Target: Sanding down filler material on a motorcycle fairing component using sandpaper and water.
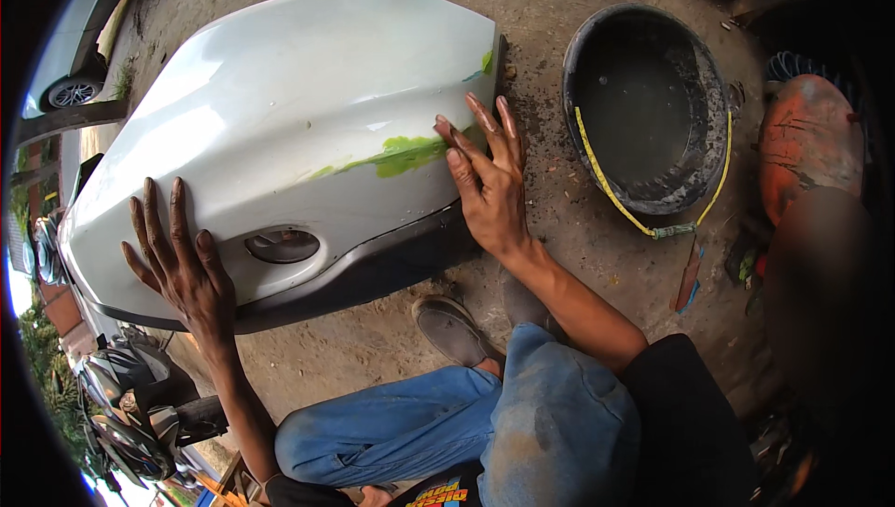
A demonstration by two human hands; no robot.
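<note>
A white car bumper [270,134] lies on the ground in front of me, with streaks of green filler [408,155] on its right part. My left hand [186,269] rests flat on its left side with fingers spread, beside an oval opening [282,246]. At the bumper's right end, next to the green patch, my right hand [492,185] has its fingers stretched and apart. By its index fingertip is a small reddish-brown patch; I cannot tell whether this is the fingertip or a thin piece under it.
To the right stands a black bucket [571,88] of murky water with a yellow handle. Beyond it is a worn orange rounded object [811,143]. A reddish strip [688,279] lies on the dirt floor. Motorcycles [130,395] and a parked car [70,41] are at the left.
</note>
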